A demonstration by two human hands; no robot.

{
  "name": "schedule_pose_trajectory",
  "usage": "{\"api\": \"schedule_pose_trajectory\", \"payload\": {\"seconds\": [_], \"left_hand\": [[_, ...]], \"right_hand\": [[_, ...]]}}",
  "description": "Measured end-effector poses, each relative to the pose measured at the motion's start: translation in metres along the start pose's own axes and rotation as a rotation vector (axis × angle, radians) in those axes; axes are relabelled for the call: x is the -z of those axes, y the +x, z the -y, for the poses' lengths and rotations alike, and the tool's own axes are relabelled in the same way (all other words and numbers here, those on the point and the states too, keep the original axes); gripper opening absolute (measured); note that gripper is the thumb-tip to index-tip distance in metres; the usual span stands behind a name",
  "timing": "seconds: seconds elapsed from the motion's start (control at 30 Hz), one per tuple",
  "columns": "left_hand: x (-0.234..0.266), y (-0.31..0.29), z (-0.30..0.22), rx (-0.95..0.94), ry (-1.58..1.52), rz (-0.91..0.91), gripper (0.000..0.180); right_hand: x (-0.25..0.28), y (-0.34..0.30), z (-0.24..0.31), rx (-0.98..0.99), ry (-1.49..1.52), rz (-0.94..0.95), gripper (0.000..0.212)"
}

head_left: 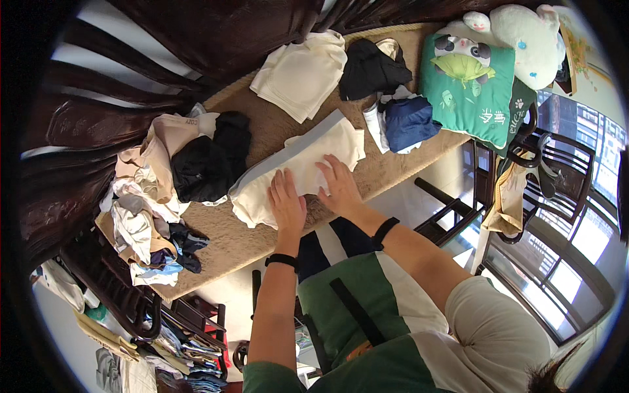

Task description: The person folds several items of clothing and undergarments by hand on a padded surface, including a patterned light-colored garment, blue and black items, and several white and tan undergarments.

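Green-and-white shirt (pixel 386 363) nearest, our left hand (pixel 287 202) and right hand (pixel 342 187) rest, grip released, on a cream garment (pixel 298 167); far cream cloth (pixel 300 73) looks done, left clothes heap (pixel 134 226) doesn't.

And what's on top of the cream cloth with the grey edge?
The left fingers and right fingers rest on the cream cloth. The bits right under them and inside its folds are covered.

Banded garment (pixel 304 160): was cream with grey
Cushion (pixel 470 95): was green, panda-printed
Folded bundle (pixel 411 123): was navy
Plush cover (pixel 226 243): was brown
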State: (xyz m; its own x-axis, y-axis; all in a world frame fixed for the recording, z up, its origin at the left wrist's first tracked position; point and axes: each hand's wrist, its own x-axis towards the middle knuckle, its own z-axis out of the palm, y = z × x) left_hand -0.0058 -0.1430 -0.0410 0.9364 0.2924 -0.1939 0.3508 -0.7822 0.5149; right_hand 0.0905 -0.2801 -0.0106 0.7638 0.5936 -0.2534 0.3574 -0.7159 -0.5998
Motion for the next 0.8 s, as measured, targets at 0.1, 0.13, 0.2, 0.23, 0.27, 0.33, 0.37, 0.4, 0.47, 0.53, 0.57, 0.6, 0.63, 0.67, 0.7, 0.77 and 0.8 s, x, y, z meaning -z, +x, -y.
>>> {"api": "schedule_pose_trajectory", "payload": {"seconds": [0.1,0.13,0.2,0.23,0.27,0.33,0.37,0.4,0.47,0.53,0.57,0.6,0.63,0.67,0.7,0.77,0.8], "left_hand": [[-0.001,0.004,-0.001,0.004,0.042,0.008,0.071],[0.000,0.004,-0.001,0.002,0.039,0.066,0.069],[0.004,0.003,0.001,-0.007,0.042,0.128,0.067],[0.007,0.001,0.002,-0.006,0.030,0.125,0.063],[0.009,-0.001,0.004,-0.005,0.018,0.122,0.060],[0.013,-0.001,0.006,-0.009,-0.011,0.130,0.059],[0.015,-0.001,0.007,-0.005,-0.042,0.135,0.059],[0.016,-0.001,0.005,-0.011,-0.042,0.137,0.059],[0.018,0.001,0.001,-0.041,-0.093,0.124,0.060],[0.018,-0.004,0.007,-0.034,-0.112,0.133,0.061],[0.018,-0.006,0.010,-0.032,-0.135,0.140,0.062],[0.018,-0.007,0.011,-0.029,-0.135,0.138,0.062],[0.018,-0.009,0.010,0.013,-0.172,0.144,0.063],[0.017,-0.010,0.009,0.056,-0.209,0.148,0.063],[0.015,-0.008,0.007,0.048,-0.215,0.145,0.063],[0.011,-0.014,0.015,0.146,-0.309,0.044,0.066],[0.012,-0.014,0.017,0.197,-0.400,0.051,0.079]], "right_hand": [[-0.010,0.004,0.010,0.024,-0.069,0.031,0.076],[-0.010,0.006,0.013,0.029,-0.041,0.048,0.080],[-0.012,0.012,0.020,0.027,-0.008,0.058,0.085],[-0.014,0.016,0.023,0.030,-0.036,0.080,0.089],[-0.015,0.019,0.025,0.033,-0.064,0.103,0.093],[-0.016,0.025,0.025,-0.025,-0.149,0.097,0.095],[-0.016,0.028,0.023,-0.077,-0.236,0.097,0.097],[-0.017,0.032,0.018,-0.081,-0.236,0.093,0.097],[-0.015,0.040,0.006,-0.201,-0.321,-0.042,0.096],[-0.011,0.044,0.008,-0.236,-0.305,-0.044,0.093],[-0.007,0.045,0.009,-0.273,-0.294,-0.050,0.090],[-0.003,0.043,0.013,-0.263,-0.219,-0.065,0.090],[-0.002,0.043,0.019,-0.259,-0.220,-0.064,0.090],[0.000,0.043,0.025,-0.222,-0.146,-0.080,0.090],[0.005,0.041,0.030,-0.189,-0.078,-0.103,0.090],[0.006,0.037,0.057,-0.154,0.040,-0.064,0.084],[0.007,0.034,0.068,-0.125,0.148,-0.035,0.078]]}}
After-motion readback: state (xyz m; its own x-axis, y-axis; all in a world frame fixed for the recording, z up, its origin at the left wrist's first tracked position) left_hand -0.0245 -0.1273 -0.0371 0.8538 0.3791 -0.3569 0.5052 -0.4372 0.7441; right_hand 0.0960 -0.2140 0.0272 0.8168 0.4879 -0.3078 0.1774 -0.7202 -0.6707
